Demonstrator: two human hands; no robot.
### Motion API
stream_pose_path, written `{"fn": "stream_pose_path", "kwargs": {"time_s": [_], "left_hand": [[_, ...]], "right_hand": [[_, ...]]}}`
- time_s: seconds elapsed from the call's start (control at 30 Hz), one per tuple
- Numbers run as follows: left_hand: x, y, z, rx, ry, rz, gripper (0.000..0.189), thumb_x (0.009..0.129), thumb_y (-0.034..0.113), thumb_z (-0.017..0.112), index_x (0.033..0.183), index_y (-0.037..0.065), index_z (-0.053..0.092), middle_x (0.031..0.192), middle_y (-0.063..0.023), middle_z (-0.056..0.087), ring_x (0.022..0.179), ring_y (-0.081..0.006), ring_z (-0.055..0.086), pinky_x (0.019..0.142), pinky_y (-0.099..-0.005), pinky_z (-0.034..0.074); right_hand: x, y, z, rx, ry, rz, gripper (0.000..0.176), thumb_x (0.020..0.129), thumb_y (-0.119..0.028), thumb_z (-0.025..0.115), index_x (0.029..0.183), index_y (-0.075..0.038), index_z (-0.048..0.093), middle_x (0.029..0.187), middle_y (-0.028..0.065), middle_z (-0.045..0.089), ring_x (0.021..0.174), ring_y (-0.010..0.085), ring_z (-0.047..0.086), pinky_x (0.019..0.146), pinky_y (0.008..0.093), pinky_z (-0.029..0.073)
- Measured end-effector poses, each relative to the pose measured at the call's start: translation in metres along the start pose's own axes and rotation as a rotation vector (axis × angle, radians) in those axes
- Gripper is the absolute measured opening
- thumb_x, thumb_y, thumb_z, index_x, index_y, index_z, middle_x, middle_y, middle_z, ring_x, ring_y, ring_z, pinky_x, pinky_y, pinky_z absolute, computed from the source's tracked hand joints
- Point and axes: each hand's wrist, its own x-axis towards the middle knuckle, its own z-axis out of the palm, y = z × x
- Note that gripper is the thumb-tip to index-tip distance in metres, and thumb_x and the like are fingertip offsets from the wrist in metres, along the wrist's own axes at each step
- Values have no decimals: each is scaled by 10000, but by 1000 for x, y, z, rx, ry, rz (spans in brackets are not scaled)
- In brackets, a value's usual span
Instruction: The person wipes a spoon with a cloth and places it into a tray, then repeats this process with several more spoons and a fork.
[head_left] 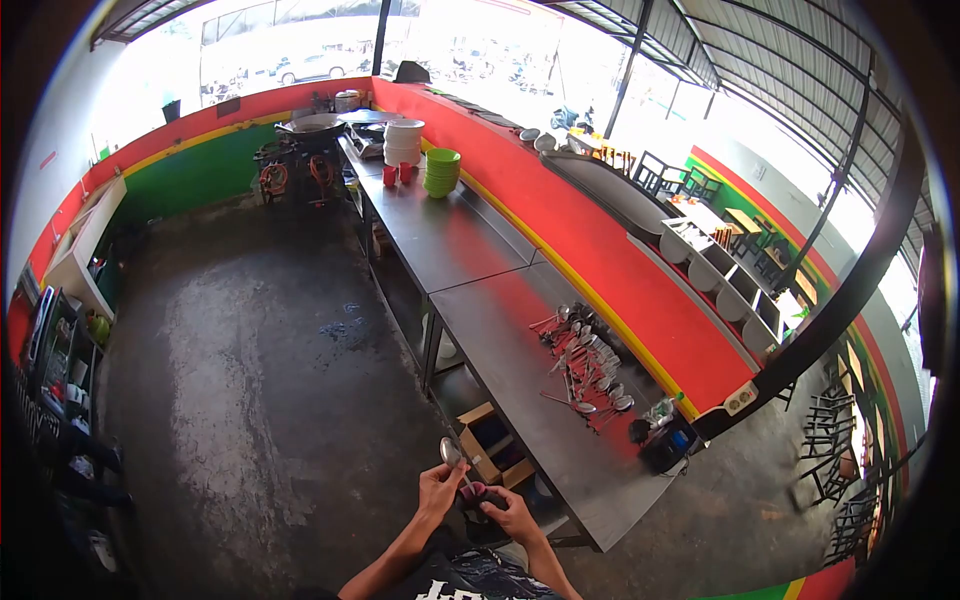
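Note:
My left hand (438, 490) is closed around a metal spoon (449, 450), whose bowl points up and away from me. The spoon's handle runs down towards my right hand (514, 516). Pinched in the right fingers is a small dark and pink bundle, apparently a cloth (473, 492), against the handle's lower end. Both hands are in front of my body, beside the near edge of the long metal table (500, 330). Farther along its top lies a loose pile of spoons and forks (585, 362).
A bottle (660, 410) and a dark item with blue (668, 450) stand near the table's right end. Green bowls (441, 175), white bowls (403, 143) and red cups (390, 176) are farther back. An open cardboard box (480, 462) sits under the table. A red wall (600, 240) borders it.

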Motion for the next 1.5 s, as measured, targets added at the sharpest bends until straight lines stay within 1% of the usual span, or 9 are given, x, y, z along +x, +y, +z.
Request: {"fn": "stream_pose_path", "kwargs": {"time_s": [0.33,0.63,0.73,0.83,0.97,1.07,1.27,1.37,1.5], "left_hand": [[-11,-16,9,139,-227,61,214,909,191,689,906,-23,689,734,-23,671,660,-67,585,588,-221,460],[-8,-18,17,273,-142,122,193,940,173,647,892,-13,659,740,-15,652,652,-65,557,590,-237,444],[9,-28,19,-70,-30,204,159,973,160,579,965,4,606,752,-53,668,612,-85,581,582,-246,467],[22,-11,4,-16,43,206,149,1010,164,501,1039,24,544,740,-49,639,611,-93,585,578,-247,460],[25,-1,-3,-47,26,190,182,1024,201,471,1057,38,545,684,-42,615,578,-101,585,519,-246,433],[16,0,4,169,-91,119,206,1027,202,458,1028,40,584,636,-18,593,530,-90,557,484,-255,423],[-30,-28,34,654,-297,548,175,954,173,529,1024,51,633,697,-189,660,612,-366,649,548,-458,489],[-42,-7,34,760,-383,478,198,916,189,559,1053,69,636,770,-239,650,731,-438,632,608,-528,488],[-39,-1,19,904,-534,558,212,922,223,559,1049,74,641,758,-220,659,706,-419,643,601,-512,501]], "right_hand": [[-10,24,-9,6,126,-23,410,864,-237,729,1162,19,615,996,48,654,914,106,578,840,253,469],[-23,17,-12,-14,170,-19,432,849,-265,740,1147,21,615,963,38,647,885,100,574,816,252,472],[-30,28,-21,-3,193,-6,413,846,-243,735,1140,22,616,927,27,643,850,87,574,790,245,475],[-41,23,-27,106,278,-38,394,841,-216,736,1130,23,617,902,16,644,820,75,577,767,233,475],[-43,21,-35,200,425,-123,377,837,-193,743,1120,22,616,904,15,650,810,71,584,762,224,474],[-37,12,-35,111,450,-214,372,836,-159,753,1116,31,600,929,29,654,814,84,601,751,226,483],[-19,-16,-9,-304,574,-348,369,777,-202,798,1033,8,635,962,86,654,872,164,615,790,288,484],[-13,-10,-8,-389,698,-401,362,751,-205,808,996,3,641,934,121,634,893,232,620,812,335,481],[-16,2,-12,-505,802,-451,340,736,-188,812,959,-2,636,907,112,622,868,249,617,798,354,484]]}}
